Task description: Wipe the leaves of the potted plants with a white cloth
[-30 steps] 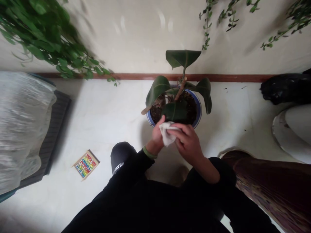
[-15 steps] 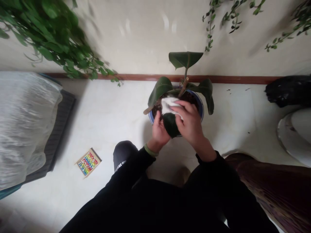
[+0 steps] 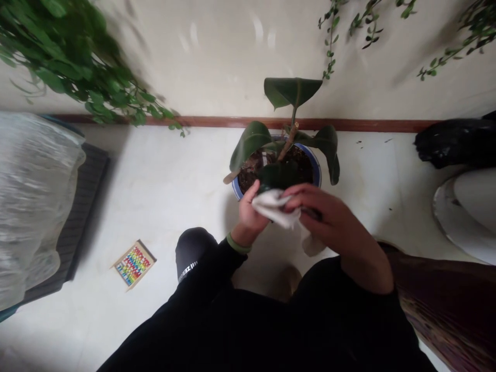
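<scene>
A potted plant with broad dark green leaves stands before me in a blue-and-white pot (image 3: pixel 316 175) of brown soil. One large leaf (image 3: pixel 279 174) reaches toward me from its cut-topped stem. My left hand (image 3: pixel 251 213) supports the near end of this leaf, thumb up at its side and the other fingers hidden beneath. In my right hand (image 3: pixel 324 214) is a bunched white cloth (image 3: pixel 276 206), pinched in the fingers and lying over the leaf's near end. The cloth and fingers are slightly blurred and hide the leaf's tip.
A small abacus with coloured beads (image 3: pixel 134 264) lies on the pale floor at left. Beyond it stands a dark grey container (image 3: pixel 87 196) under translucent plastic. Trailing plants (image 3: pixel 85 77) hang along the wall. On the right are a black bag (image 3: pixel 453 142) and a white bucket-like container (image 3: pixel 465 222).
My right hand has drawn the white cloth toward me along the leaf, from its inner part to its near end. My left hand stays at the leaf. The view has shifted slightly.
</scene>
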{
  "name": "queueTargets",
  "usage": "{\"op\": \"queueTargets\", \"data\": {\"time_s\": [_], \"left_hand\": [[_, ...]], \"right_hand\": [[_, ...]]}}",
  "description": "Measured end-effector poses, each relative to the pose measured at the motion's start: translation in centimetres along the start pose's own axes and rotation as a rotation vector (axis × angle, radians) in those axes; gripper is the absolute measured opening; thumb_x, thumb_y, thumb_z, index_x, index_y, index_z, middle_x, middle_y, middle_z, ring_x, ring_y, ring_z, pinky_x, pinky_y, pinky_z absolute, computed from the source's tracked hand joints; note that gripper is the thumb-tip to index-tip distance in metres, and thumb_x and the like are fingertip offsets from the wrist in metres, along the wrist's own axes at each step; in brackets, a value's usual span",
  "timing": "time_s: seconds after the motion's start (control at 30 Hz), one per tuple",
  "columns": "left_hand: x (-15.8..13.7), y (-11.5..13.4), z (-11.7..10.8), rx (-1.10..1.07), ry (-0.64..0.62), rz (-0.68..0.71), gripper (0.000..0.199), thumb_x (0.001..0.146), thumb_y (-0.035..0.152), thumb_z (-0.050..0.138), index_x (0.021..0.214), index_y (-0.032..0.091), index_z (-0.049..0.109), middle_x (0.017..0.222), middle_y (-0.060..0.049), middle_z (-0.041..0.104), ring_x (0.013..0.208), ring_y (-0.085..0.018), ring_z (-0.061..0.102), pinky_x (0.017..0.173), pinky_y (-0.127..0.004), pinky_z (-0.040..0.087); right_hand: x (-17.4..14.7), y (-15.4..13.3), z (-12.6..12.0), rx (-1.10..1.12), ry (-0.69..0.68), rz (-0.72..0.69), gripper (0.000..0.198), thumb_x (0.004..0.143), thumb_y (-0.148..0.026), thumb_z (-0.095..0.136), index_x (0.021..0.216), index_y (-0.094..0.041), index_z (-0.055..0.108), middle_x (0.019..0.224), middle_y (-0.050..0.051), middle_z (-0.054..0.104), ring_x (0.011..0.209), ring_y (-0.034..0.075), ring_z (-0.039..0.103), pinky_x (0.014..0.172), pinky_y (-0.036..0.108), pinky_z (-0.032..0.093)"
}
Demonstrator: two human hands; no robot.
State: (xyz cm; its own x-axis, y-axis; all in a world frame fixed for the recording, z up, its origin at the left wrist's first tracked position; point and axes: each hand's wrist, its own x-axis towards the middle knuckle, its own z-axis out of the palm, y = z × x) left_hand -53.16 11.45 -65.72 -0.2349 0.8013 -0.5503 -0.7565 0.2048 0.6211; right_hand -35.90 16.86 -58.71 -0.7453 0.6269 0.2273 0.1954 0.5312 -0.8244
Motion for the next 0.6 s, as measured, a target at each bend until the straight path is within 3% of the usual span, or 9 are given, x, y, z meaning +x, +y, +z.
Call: {"op": "queueTargets", "data": {"time_s": [0.07,0.13,0.27,0.37,0.47,0.6], "left_hand": [[-0.3,0.0,0.6,-0.182,-0.041,-0.033,0.033,0.101,0.045,0.067,0.114,0.019,0.082,0.124,-0.011,0.083,0.152,-0.040,0.062,0.130,-0.062,0.051],[-0.6,0.0,1.0,-0.256,-0.050,-0.035,0.028,0.099,0.040,0.069,0.114,0.020,0.082,0.129,-0.010,0.083,0.158,-0.037,0.057,0.135,-0.058,0.046],[-1.0,0.0,1.1,-0.274,-0.057,-0.081,0.030,0.104,0.034,0.060,0.114,0.018,0.083,0.125,-0.011,0.085,0.163,-0.032,0.051,0.140,-0.054,0.040],[-1.0,-0.2,1.1,-0.274,-0.081,-0.142,0.035,0.109,0.031,0.051,0.112,0.018,0.083,0.121,-0.011,0.085,0.161,-0.031,0.055,0.138,-0.053,0.043],[-0.8,-0.4,1.2,-0.294,-0.103,-0.172,0.038,0.111,0.033,0.048,0.111,0.017,0.082,0.120,-0.011,0.085,0.157,-0.031,0.059,0.136,-0.054,0.046],[-0.2,-0.6,1.0,-0.288,-0.051,-0.116,0.034,0.109,0.036,0.053,0.104,0.017,0.081,0.116,-0.011,0.084,0.151,-0.032,0.064,0.133,-0.050,0.051]], "right_hand": [[1.0,1.1,0.8,-0.164,0.267,0.070,0.027,0.099,-0.017,0.055,0.112,-0.026,0.078,0.133,0.009,0.075,0.124,0.028,0.072,0.111,0.047,0.059],[2.2,2.6,2.5,-0.304,0.390,0.093,0.032,0.099,-0.020,0.056,0.122,-0.026,0.077,0.139,0.011,0.074,0.130,0.031,0.068,0.117,0.052,0.054],[3.8,5.4,5.3,-0.451,0.370,0.099,0.040,0.102,-0.027,0.056,0.138,-0.027,0.074,0.155,0.011,0.067,0.135,0.035,0.062,0.122,0.056,0.050],[3.9,6.6,5.4,-0.482,0.392,0.144,0.044,0.105,-0.024,0.048,0.142,-0.028,0.072,0.152,0.010,0.068,0.135,0.034,0.061,0.123,0.056,0.048],[3.1,6.2,4.6,-0.465,0.355,0.156,0.045,0.103,-0.018,0.046,0.137,-0.027,0.074,0.145,0.010,0.070,0.130,0.033,0.063,0.120,0.054,0.050],[1.1,3.8,4.0,-0.374,0.164,0.081,0.034,0.098,-0.012,0.051,0.117,-0.022,0.077,0.137,0.013,0.067,0.123,0.031,0.065,0.110,0.049,0.055]]}}
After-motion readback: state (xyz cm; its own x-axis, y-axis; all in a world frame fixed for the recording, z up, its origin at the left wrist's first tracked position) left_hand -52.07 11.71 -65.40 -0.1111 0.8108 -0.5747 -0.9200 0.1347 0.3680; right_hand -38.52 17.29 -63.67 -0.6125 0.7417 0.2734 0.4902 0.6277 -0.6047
